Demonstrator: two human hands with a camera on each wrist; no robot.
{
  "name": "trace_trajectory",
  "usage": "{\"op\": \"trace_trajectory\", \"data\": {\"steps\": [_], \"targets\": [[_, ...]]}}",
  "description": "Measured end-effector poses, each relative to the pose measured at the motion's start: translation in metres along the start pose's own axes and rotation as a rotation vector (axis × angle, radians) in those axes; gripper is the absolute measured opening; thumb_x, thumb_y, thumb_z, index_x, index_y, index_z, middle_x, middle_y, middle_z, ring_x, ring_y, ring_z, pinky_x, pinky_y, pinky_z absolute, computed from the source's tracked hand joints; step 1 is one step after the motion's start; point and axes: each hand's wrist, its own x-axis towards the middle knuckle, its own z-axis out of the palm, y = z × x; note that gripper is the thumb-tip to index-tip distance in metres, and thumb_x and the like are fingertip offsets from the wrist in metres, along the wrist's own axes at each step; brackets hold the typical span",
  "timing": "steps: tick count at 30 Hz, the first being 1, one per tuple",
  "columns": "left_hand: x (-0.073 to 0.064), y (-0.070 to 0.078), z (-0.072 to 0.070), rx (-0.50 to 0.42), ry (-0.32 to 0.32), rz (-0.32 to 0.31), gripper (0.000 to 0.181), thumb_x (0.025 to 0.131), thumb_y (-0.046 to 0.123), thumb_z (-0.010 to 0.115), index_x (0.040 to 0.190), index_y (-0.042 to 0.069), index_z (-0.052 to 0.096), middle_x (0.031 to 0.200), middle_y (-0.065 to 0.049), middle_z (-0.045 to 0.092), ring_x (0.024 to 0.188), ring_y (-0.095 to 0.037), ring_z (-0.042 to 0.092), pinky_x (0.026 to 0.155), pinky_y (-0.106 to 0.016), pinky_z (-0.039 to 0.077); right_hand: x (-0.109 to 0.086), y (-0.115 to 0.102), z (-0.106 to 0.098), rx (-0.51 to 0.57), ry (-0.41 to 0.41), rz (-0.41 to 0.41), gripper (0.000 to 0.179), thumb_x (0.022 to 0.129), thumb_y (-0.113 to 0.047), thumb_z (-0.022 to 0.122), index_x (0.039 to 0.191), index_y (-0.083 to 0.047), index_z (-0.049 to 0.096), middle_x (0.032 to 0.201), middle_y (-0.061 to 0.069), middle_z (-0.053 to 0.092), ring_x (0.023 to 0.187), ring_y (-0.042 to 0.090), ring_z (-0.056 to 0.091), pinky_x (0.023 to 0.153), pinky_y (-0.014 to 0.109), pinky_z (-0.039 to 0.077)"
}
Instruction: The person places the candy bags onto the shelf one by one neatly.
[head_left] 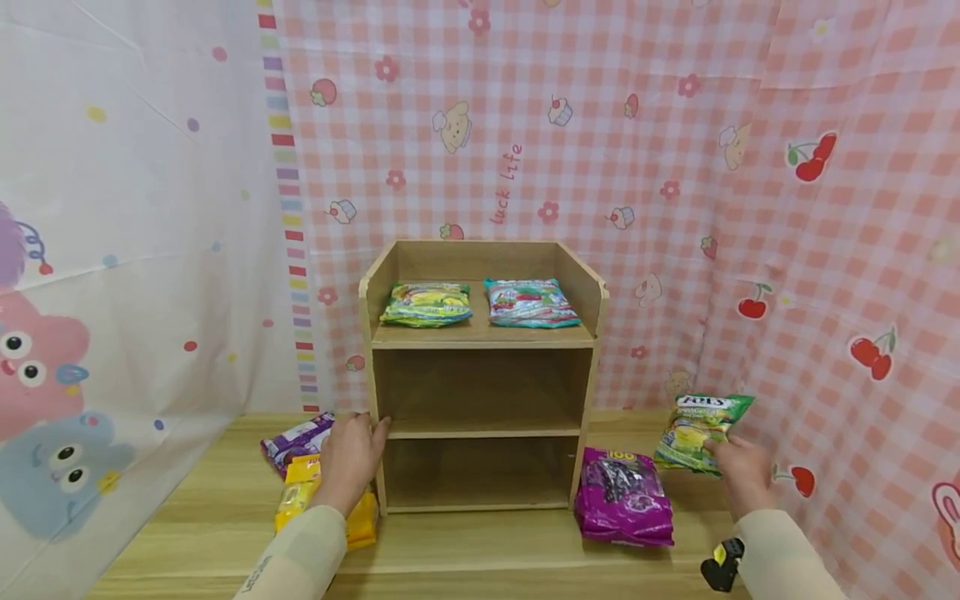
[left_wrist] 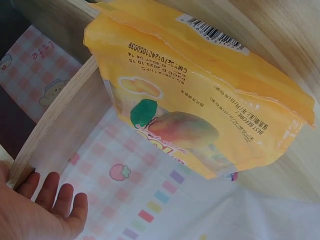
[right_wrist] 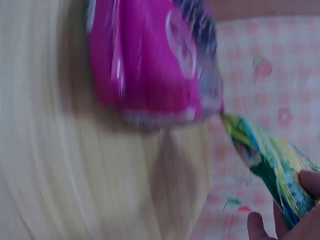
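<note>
With my left hand (head_left: 351, 458) I hold the left side panel of a small wooden shelf (head_left: 487, 435), thumb at the front edge and fingers outside; in the left wrist view the panel's edge runs between thumb and fingers. A yellow mango-picture snack bag (left_wrist: 185, 95) lies beside that hand, in front of a purple bag (head_left: 296, 442). Off to the right, my right hand (head_left: 742, 471) pinches a green-and-yellow snack bag (head_left: 699, 433) by its right side, raised above the table in the right wrist view. A magenta bag (head_left: 624, 500) leans near the shelf's right foot.
On the shelf's top tier lie a green-yellow bag (head_left: 427, 304) and a teal-and-red bag (head_left: 531, 302). A black-and-yellow object (head_left: 722, 565) is by the right sleeve. Patterned curtains (head_left: 487, 125) enclose the wooden table (head_left: 480, 558) at the back and sides.
</note>
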Motion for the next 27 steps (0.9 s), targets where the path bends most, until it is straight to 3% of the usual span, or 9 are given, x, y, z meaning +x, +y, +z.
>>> {"op": "trace_trajectory", "data": {"steps": [6,11,14,17,23,27], "targets": [[-0.001,0.000,0.001,-0.001,0.001,0.006,0.037,0.097,0.028,0.063,0.072,0.002,0.059,0.073,-0.012,0.053,0.068,-0.034,0.057,0.060,-0.047,0.048,-0.014,-0.002,0.008,-0.009,0.097,-0.019,0.059,0.094,-0.019,0.062,0.146,0.001,0.041,0.150,0.026,0.037,0.139,0.042,0.031,0.113,0.051,0.027],[0.000,0.000,0.001,0.001,0.009,0.009,0.038,0.097,0.028,0.063,0.069,0.004,0.057,0.070,-0.010,0.051,0.066,-0.032,0.056,0.058,-0.047,0.047,-0.022,-0.007,0.012,0.000,0.230,-0.105,0.046,0.095,-0.022,0.061,0.136,-0.001,0.057,0.136,0.026,0.054,0.117,0.036,0.047,0.096,0.045,0.037],[0.001,0.000,0.000,0.003,0.013,0.006,0.039,0.097,0.028,0.064,0.067,0.005,0.054,0.067,-0.009,0.048,0.063,-0.031,0.055,0.056,-0.046,0.046,-0.029,-0.014,0.017,0.091,0.270,-0.126,0.043,0.095,-0.025,0.064,0.131,-0.002,0.063,0.116,0.015,0.066,0.103,0.024,0.052,0.082,0.029,0.042],[0.001,0.000,-0.001,0.002,0.007,0.000,0.040,0.097,0.028,0.064,0.065,0.006,0.052,0.066,-0.008,0.046,0.061,-0.029,0.052,0.055,-0.045,0.045,-0.039,-0.023,0.023,0.246,0.242,-0.147,0.044,0.095,-0.024,0.067,0.131,0.000,0.062,0.102,-0.002,0.065,0.096,0.013,0.053,0.076,0.018,0.043],[0.001,-0.001,0.000,-0.006,0.000,-0.001,0.038,0.098,0.028,0.063,0.068,0.006,0.053,0.068,-0.008,0.047,0.062,-0.028,0.052,0.057,-0.045,0.045,-0.059,-0.035,0.038,0.523,0.186,-0.245,0.044,0.093,-0.012,0.070,0.132,0.004,0.058,0.094,-0.014,0.063,0.094,0.003,0.059,0.079,0.012,0.049],[0.000,-0.001,0.001,-0.006,0.010,0.002,0.038,0.097,0.028,0.064,0.069,0.005,0.055,0.068,-0.009,0.048,0.062,-0.030,0.053,0.057,-0.046,0.045,-0.072,-0.039,0.047,0.651,0.169,-0.323,0.041,0.089,-0.004,0.073,0.127,0.007,0.060,0.089,-0.018,0.068,0.089,0.001,0.063,0.076,0.012,0.051]]}}
